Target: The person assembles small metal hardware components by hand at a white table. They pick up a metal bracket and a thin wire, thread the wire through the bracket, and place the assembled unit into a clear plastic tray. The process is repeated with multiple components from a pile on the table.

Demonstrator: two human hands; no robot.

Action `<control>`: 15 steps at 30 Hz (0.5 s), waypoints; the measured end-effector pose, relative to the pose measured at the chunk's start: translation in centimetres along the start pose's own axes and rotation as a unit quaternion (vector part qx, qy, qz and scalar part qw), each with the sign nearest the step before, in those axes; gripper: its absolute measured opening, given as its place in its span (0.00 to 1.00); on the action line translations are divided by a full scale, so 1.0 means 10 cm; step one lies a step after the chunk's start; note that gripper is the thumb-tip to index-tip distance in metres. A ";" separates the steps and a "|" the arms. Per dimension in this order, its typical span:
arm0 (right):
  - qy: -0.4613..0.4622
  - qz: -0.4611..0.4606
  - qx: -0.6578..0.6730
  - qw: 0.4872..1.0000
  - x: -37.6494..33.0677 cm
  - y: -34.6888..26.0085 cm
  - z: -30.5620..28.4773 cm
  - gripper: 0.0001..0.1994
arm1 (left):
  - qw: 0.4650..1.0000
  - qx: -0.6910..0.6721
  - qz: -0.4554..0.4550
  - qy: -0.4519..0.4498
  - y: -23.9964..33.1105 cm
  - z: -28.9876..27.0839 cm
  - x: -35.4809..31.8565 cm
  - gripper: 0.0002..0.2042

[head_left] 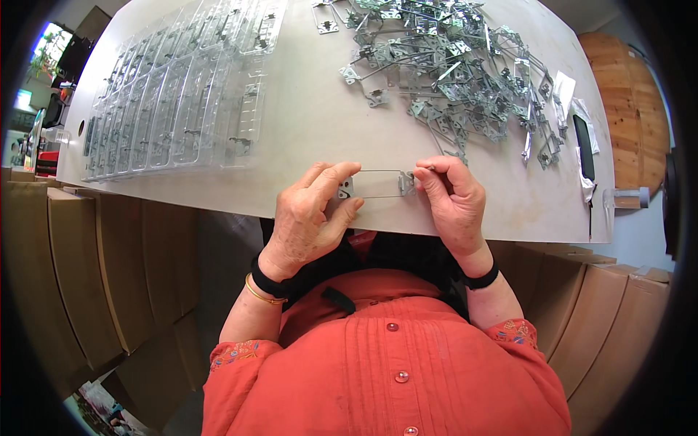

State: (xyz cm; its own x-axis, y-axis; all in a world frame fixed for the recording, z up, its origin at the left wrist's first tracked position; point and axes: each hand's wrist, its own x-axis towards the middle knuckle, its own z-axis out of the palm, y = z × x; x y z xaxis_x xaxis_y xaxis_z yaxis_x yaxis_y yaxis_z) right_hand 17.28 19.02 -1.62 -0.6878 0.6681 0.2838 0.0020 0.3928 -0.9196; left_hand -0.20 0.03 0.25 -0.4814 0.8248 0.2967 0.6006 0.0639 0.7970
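Observation:
Near the table's front edge, my left hand (309, 211) grips one end of a metal bracket with two thin wire rods (382, 197). Its end plate (346, 188), with round holes, sits between my thumb and fingers. At the other end of the rods is a smaller bent metal plate (406, 183). Beside that plate, my right hand (454, 200) is closed in a pinch, thumb against forefinger. A small dark tip shows there, too little to name. Whether my right fingers also touch the bent plate, I cannot tell.
A large heap of similar metal brackets (458, 65) covers the table's far right. Clear plastic trays (182, 109) holding metal parts stand at left. A black slim object (584, 149) lies on white wrapping by the right edge. Cardboard boxes (116, 269) flank me below the table.

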 end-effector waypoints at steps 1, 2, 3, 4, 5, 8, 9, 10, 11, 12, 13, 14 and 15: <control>0.001 -0.002 -0.009 1.000 0.00 -0.01 0.00 0.05 | 1.000 -0.001 0.000 0.001 0.00 0.00 0.00 0.24; 0.002 -0.004 -0.019 1.000 0.00 -0.01 -0.01 0.05 | 1.000 -0.001 0.001 0.001 0.00 0.00 0.00 0.24; 0.002 -0.005 -0.028 1.000 0.00 -0.02 -0.01 0.05 | 1.000 -0.001 0.001 0.002 0.00 0.00 0.00 0.23; 0.004 -0.007 -0.026 1.000 0.00 -0.03 -0.01 0.05 | 1.000 -0.001 0.000 0.002 0.00 0.00 0.00 0.23; 0.006 -0.008 -0.024 1.000 0.00 -0.03 0.00 0.05 | 1.000 -0.002 -0.001 0.001 0.00 0.00 0.00 0.23; 0.010 -0.012 -0.024 1.000 0.00 -0.03 0.00 0.05 | 1.000 -0.001 0.000 0.000 0.00 0.00 0.01 0.23; 0.010 -0.014 -0.025 1.000 0.00 -0.02 0.00 0.04 | 1.000 -0.001 0.001 -0.001 0.01 0.00 0.01 0.23; 0.007 -0.012 -0.025 1.000 0.00 -0.03 0.00 0.04 | 1.000 0.000 0.000 -0.001 0.01 0.00 0.01 0.23; 0.005 -0.011 -0.025 1.000 0.00 -0.03 -0.01 0.04 | 1.000 0.001 0.000 -0.001 0.01 0.00 0.01 0.23; 0.002 -0.010 -0.024 1.000 0.01 -0.03 -0.02 0.04 | 1.000 0.001 0.000 -0.002 0.02 -0.01 0.01 0.23; 0.000 -0.008 -0.023 1.000 0.00 -0.03 -0.02 0.04 | 1.000 0.001 0.001 -0.001 0.01 0.00 0.01 0.23; -0.001 -0.007 -0.022 1.000 0.00 -0.03 -0.02 0.04 | 1.000 0.001 0.002 -0.001 0.01 0.00 0.01 0.23; -0.003 -0.005 -0.021 1.000 0.00 -0.03 -0.02 0.04 | 1.000 0.001 0.002 -0.001 0.01 0.00 0.01 0.23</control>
State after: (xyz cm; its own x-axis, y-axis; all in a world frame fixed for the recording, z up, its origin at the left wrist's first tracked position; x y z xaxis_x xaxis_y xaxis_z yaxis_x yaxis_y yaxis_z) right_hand 17.46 19.06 -1.30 -0.6922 0.6600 0.2921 0.0246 0.4261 -0.9043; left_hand -0.17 0.10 0.35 -0.4775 0.8261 0.2992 0.6043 0.0616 0.7944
